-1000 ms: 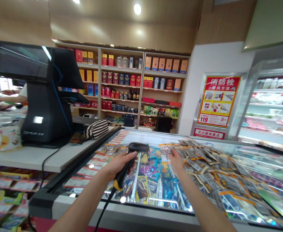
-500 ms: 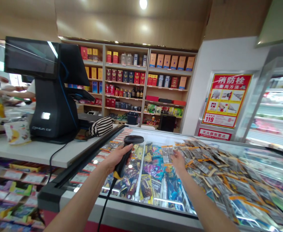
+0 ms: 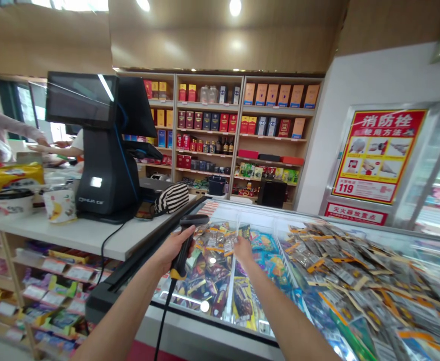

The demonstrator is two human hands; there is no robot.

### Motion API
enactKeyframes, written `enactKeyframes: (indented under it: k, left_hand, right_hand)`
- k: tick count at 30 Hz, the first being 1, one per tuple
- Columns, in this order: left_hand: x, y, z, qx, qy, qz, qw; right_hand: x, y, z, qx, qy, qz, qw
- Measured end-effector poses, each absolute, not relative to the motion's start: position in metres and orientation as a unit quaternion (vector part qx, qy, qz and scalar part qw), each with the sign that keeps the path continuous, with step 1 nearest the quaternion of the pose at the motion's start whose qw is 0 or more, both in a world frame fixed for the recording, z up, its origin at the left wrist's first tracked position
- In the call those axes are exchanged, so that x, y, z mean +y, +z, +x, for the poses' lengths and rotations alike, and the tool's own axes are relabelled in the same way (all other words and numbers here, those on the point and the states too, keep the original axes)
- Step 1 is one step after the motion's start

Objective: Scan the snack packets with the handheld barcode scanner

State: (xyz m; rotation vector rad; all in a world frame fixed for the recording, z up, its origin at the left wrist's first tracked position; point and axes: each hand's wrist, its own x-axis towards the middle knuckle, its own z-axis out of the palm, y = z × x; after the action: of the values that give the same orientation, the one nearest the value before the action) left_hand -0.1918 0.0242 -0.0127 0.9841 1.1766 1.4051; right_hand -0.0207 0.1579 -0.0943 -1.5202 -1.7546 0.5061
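My left hand (image 3: 175,246) is wrapped around the handle of a black barcode scanner (image 3: 194,219) with a yellow base and a trailing cord. Between the fingers of my right hand (image 3: 243,247) is the edge of a small clear-and-orange snack packet (image 3: 229,245). That packet is over the glass top of a chest freezer (image 3: 126,287), beside a few similar packets (image 3: 213,237) behind the scanner. A large heap of the same packets (image 3: 350,260) spreads across the glass on the right. Colourful wrapped goods (image 3: 208,281) show through the glass.
On the left counter (image 3: 118,244) stand a black checkout terminal (image 3: 105,165), paper cups (image 3: 15,201) and a striped pouch (image 3: 173,198). Shelves of boxed bottles (image 3: 208,120) line the back wall. Another person's arm (image 3: 20,128) reaches in at far left.
My right hand has moved left with a packet, from near the big heap to the few packets by the scanner. The view has turned; my left hand still grips the scanner.
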Motion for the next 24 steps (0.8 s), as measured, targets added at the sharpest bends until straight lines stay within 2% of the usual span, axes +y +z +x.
enactKeyframes:
  k: [3, 7, 13, 15, 18, 21, 24]
  left_hand:
    - [0.018, -0.01, -0.191, 0.507, 0.574, 0.397, 0.506]
    - [0.018, -0.008, -0.186, 0.509, 0.566, 0.402, 0.509]
    - [0.016, -0.004, -0.169, 0.482, 0.551, 0.432, 0.526]
    - [0.013, 0.0, -0.163, 0.482, 0.545, 0.433, 0.531]
    - [0.006, 0.005, -0.154, 0.482, 0.54, 0.435, 0.537]
    - [0.002, 0.008, -0.149, 0.486, 0.531, 0.436, 0.54]
    - [-0.001, 0.009, -0.147, 0.483, 0.524, 0.439, 0.547]
  right_hand:
    - [0.152, -0.091, -0.042, -0.731, 0.169, -0.58, 0.318]
    - [0.153, -0.083, -0.025, -0.755, 0.121, -0.578, 0.287]
    - [0.155, -0.064, 0.102, -0.69, 0.029, -0.665, 0.283]
    - [0.154, -0.062, 0.143, -0.65, -0.054, -0.717, 0.245]
    - [0.15, -0.063, 0.181, -0.634, -0.099, -0.746, 0.179]
    - [0.147, -0.065, 0.186, -0.655, -0.096, -0.734, 0.149]
    - [0.145, -0.065, 0.171, -0.703, -0.039, -0.694, 0.151]
